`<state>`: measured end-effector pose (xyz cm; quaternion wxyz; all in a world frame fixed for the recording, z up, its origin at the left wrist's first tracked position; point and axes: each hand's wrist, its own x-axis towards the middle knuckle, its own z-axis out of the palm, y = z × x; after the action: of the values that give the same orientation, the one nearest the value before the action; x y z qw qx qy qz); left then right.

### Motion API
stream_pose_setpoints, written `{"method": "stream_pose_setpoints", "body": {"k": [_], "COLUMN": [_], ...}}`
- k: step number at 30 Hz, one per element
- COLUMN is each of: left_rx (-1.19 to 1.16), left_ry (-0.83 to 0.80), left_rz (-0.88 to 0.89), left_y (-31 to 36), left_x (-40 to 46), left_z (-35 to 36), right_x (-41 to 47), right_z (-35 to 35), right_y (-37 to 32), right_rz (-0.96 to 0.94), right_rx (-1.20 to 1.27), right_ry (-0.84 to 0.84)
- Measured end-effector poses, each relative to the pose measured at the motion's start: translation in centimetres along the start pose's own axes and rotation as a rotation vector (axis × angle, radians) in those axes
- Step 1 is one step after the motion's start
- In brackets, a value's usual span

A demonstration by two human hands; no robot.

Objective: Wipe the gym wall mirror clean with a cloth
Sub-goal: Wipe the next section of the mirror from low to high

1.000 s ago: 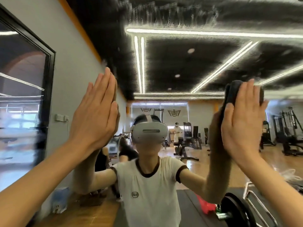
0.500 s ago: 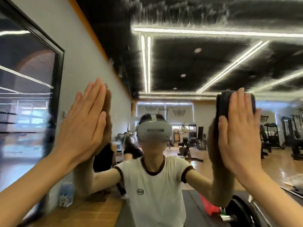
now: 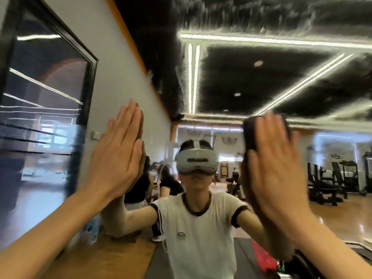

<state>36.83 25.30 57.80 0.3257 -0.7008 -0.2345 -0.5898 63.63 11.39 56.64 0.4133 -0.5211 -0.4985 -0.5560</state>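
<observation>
The wall mirror (image 3: 251,77) fills most of the view and reflects me, the ceiling lights and the gym. My left hand (image 3: 116,156) lies flat against the glass with straight fingers, meeting its own reflection. My right hand (image 3: 275,164) presses a dark cloth (image 3: 250,135) flat against the mirror with straight fingers. Only the cloth's upper and left edge shows past the hand. The picture is blurred by motion.
A grey wall (image 3: 112,77) with a black-framed window (image 3: 40,117) meets the mirror on the left. Reflected in the glass are gym machines (image 3: 332,178) on the right, other people (image 3: 167,182) behind me, a wooden floor and a dark mat.
Both hands have slid lower on the mirror, the right one dragging the cloth down with it. The view has shifted to the right and closer to the glass.
</observation>
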Motion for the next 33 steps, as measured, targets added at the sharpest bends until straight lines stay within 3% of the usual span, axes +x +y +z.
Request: {"method": "stream_pose_setpoints", "body": {"k": [3,7,10,15,17,19,22,24,30,33], "left_rx": [0.012,0.011,0.012,0.015,0.014,0.012,-0.018,-0.028,-0.004,-0.006], "left_ry": [0.031,0.015,0.011,0.015,0.016,0.017,0.033,0.043,0.049,0.052], "left_rz": [0.007,0.002,0.002,0.005,-0.001,0.004,0.008,0.01,0.032,0.033], "left_y": [0.2,0.1,0.0,-0.2,-0.2,-0.1,-0.1,0.0,-0.2,-0.2], "left_x": [0.1,0.1,0.2,0.2,0.1,0.1,0.2,0.1,0.0,0.0], "left_z": [0.2,0.2,0.2,0.3,0.3,0.3,0.3,0.2,0.5,0.5], "right_x": [0.6,5.4,7.1,7.0,7.6,9.0,11.3,13.1,14.4,15.3], "right_z": [0.3,4.3,4.9,0.7,0.5,1.7,4.5,4.9,0.8,1.0], "right_y": [-1.7,-11.8,-11.7,-0.6,-1.8,-6.6,-14.2,-14.8,-0.9,-1.9], "right_rz": [0.119,-0.161,-0.314,0.032,0.112,0.038,-0.243,-0.354,0.051,0.061], "right_rx": [0.019,0.048,-0.024,-0.018,-0.032,0.002,0.02,-0.058,-0.095,-0.1], "right_ry": [0.067,0.066,0.036,0.041,0.066,0.08,0.057,-0.005,0.103,0.087]}}
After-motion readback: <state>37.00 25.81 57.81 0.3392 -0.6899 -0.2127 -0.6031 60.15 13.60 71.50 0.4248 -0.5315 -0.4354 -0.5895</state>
